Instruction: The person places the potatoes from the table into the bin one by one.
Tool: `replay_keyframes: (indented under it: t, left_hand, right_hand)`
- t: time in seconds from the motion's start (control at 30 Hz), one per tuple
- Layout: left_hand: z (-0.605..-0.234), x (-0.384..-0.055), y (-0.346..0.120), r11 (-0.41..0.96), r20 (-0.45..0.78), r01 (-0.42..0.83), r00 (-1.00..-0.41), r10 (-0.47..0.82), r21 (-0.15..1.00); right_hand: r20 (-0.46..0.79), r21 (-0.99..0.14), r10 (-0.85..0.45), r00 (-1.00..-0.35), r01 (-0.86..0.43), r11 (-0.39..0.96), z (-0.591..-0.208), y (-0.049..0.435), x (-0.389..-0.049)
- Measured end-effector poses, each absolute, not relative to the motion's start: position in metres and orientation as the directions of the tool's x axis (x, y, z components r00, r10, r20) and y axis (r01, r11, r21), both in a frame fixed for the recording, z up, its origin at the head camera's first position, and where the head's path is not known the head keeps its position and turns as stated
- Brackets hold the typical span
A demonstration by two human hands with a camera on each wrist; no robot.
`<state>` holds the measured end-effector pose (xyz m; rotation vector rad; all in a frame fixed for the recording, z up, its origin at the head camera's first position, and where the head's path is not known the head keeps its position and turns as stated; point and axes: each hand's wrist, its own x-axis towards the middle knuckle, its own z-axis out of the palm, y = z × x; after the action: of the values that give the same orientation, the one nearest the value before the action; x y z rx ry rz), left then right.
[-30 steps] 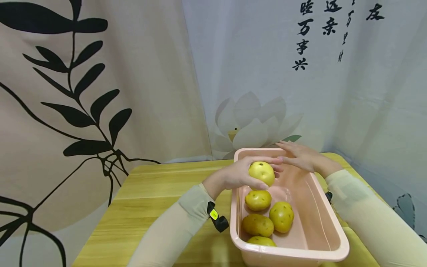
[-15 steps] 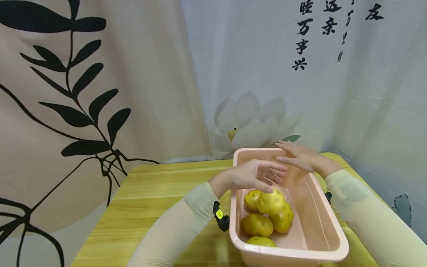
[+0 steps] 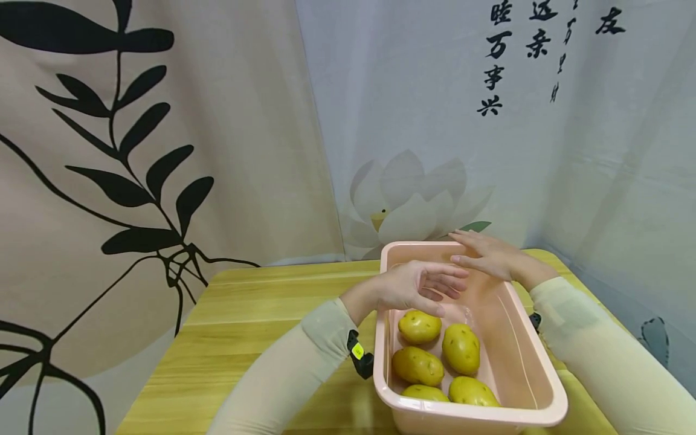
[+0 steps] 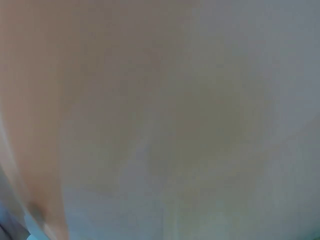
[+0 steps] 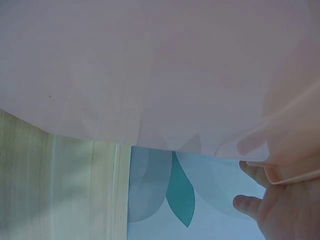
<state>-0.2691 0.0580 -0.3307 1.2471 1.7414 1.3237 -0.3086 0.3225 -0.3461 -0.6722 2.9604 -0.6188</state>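
Several yellow potatoes (image 3: 460, 349) lie on the bottom of a pink plastic basin (image 3: 544, 362). One potato (image 3: 473, 391) is at the near wall, partly hidden by the rim. My left hand (image 3: 409, 286) hovers over the basin's left side with relaxed fingers and nothing in them. Its thumb is just above the farthest potato (image 3: 420, 326). At the basin's far right corner, my right hand (image 3: 489, 254) rests on the rim with its fingers stretched out. The right wrist view has that hand (image 5: 290, 212) at the rim, beside the basin's outer wall (image 5: 150, 75).
The basin stands on a wood-grain table (image 3: 261, 338), whose surface stretches to its left. Behind the table hangs a printed curtain (image 3: 261, 151) with dark leaves, a lotus and writing. Pale, blurred basin wall (image 4: 150, 100) fills most of the left wrist view.
My left hand has let go of a potato, which dropped into the basin and ended up at the near wall. The right hand has stayed on the rim.
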Motion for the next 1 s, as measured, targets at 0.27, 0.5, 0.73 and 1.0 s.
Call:
replay_keyframes:
  t: [0.27, 0.5, 0.73, 1.0]
  left_hand:
    - [-0.3301, -0.2679, 0.0564, 0.048, 0.081, 0.321, -0.377, 0.923, 0.946]
    - [-0.3298, -0.2664, 0.0554, 0.033, 0.098, 0.32, -0.386, 0.917, 0.947]
    - [-0.3312, -0.2653, 0.0553, 0.023, 0.114, 0.327, -0.395, 0.912, 0.945]
    - [-0.331, -0.2638, 0.0555, -0.005, 0.145, 0.341, -0.386, 0.911, 0.94]
  right_hand:
    - [0.037, -0.398, -0.423, -0.905, -0.402, 0.825, -0.3433, 0.3205, -0.3077]
    - [0.038, -0.395, -0.429, -0.902, -0.408, 0.823, -0.3448, 0.3206, -0.3099]
    - [0.053, -0.381, -0.443, -0.895, -0.428, 0.819, -0.3462, 0.3207, -0.3107]
    - [0.046, -0.39, -0.437, -0.898, -0.418, 0.82, -0.3474, 0.3209, -0.3087]
